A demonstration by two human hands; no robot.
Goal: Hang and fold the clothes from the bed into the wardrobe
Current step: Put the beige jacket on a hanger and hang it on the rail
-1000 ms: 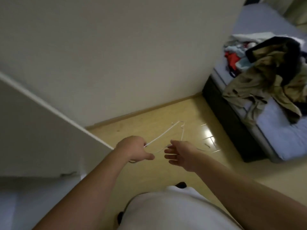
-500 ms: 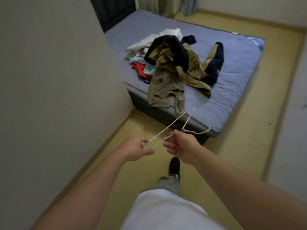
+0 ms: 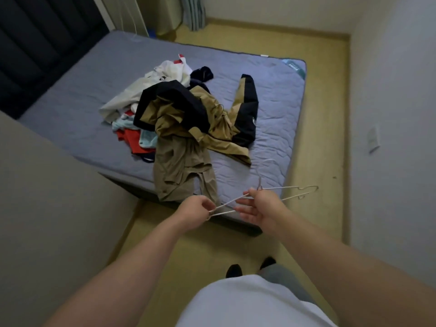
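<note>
White wire hangers (image 3: 283,193) are held in front of me over the near edge of the bed (image 3: 70,119). My left hand (image 3: 195,212) pinches their left corner. My right hand (image 3: 259,206) holds them near the middle between thumb and forefinger, its other fingers spread loosely. The hooks point right. On the grey mattress lies a pile of clothes: a tan and black jacket (image 3: 188,114), tan trousers (image 3: 181,171) hanging over the edge, a red garment (image 3: 133,140), a light blue one (image 3: 147,140) and white ones (image 3: 169,74).
A beige wall or panel (image 3: 54,208) rises close on my left. The yellow floor (image 3: 318,149) runs along the right side of the bed to a white wall (image 3: 396,114). Curtains (image 3: 193,10) hang at the far end. A dark headboard (image 3: 35,43) stands at the upper left.
My view turned from the wall and floor toward the bed, and I came closer to it. Both hands kept the hangers, which now lie more level with the hooks pointing right.
</note>
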